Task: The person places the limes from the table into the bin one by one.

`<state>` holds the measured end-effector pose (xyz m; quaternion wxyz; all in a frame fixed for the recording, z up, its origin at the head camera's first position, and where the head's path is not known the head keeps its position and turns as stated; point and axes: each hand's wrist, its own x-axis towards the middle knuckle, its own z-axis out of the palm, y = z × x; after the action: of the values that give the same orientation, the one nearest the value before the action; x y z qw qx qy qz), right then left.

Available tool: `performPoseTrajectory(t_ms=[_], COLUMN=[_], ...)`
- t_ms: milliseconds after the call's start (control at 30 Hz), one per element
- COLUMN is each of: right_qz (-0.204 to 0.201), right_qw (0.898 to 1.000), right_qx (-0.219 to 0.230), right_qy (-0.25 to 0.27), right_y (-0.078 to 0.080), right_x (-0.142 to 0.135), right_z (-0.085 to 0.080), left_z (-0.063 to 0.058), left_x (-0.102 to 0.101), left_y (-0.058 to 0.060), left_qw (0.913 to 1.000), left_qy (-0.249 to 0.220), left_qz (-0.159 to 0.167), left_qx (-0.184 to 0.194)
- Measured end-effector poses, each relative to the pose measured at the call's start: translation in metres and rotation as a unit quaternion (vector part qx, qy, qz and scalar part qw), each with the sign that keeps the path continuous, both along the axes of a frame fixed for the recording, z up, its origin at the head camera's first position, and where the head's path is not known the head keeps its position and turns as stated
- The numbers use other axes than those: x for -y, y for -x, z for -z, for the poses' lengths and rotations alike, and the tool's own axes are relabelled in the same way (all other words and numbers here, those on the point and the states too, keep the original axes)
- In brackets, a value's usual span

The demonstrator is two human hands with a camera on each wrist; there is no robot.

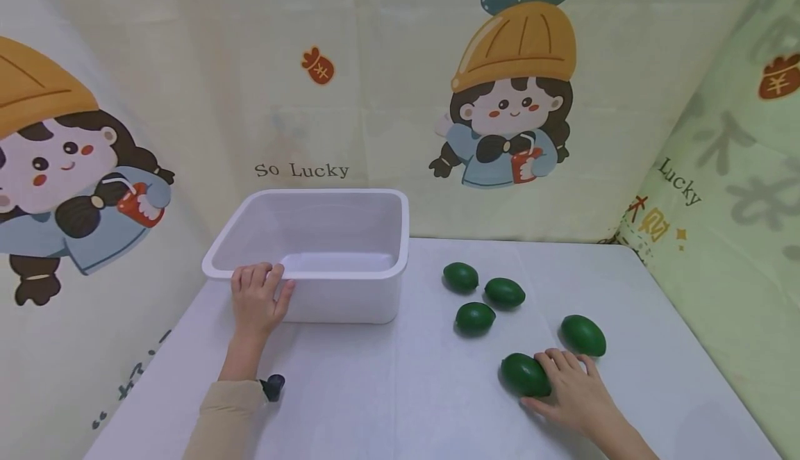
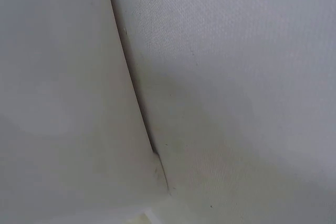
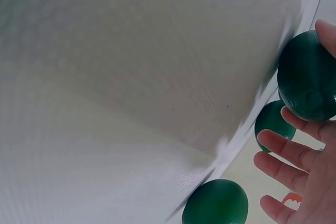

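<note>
In the head view my left hand (image 1: 257, 300) holds the front rim of a white plastic tub (image 1: 350, 300), its fingers over the edge. The left wrist view shows only the tub's pale wall (image 2: 63, 87) beside white cloth; the hand itself is out of sight there. Lower right, my right hand (image 1: 578, 390) has thumb and index finger on either side of a green lime (image 1: 523, 374), which lies on the table. The right wrist view shows the thumb and index finger touching that lime (image 3: 307, 77), the other fingers spread. Another lime (image 1: 583, 335) lies just beyond the right hand.
Three more limes, including one nearest the tub (image 1: 460, 277), lie grouped right of it on the white tablecloth (image 1: 431, 397). A small dark object (image 1: 273, 386) shows beside the left sleeve (image 1: 228, 415). Printed cloth (image 1: 387, 119) hangs behind the table.
</note>
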<state>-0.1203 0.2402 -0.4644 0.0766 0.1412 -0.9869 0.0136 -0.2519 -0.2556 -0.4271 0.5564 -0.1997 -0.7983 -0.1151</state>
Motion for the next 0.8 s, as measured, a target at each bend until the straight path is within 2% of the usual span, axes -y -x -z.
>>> performPoseTrajectory(t_ms=[300,800], right_qz=[0.001,-0.001], right_qw=[1.000,1.000], right_qx=[0.011,0.002], right_qy=[-0.002,-0.006], right_y=[0.0026,0.0019], right_x=[0.0050,0.0055], right_z=[-0.0022,-0.0017], left_z=[-0.0023,-0.0007], left_x=[0.0030,0.0033], left_y=[0.0059,0.0054], left_qw=[1.0000,1.0000], left_qy=[0.001,0.005], left_qz=[0.003,-0.001], left_qx=[0.006,0.005])
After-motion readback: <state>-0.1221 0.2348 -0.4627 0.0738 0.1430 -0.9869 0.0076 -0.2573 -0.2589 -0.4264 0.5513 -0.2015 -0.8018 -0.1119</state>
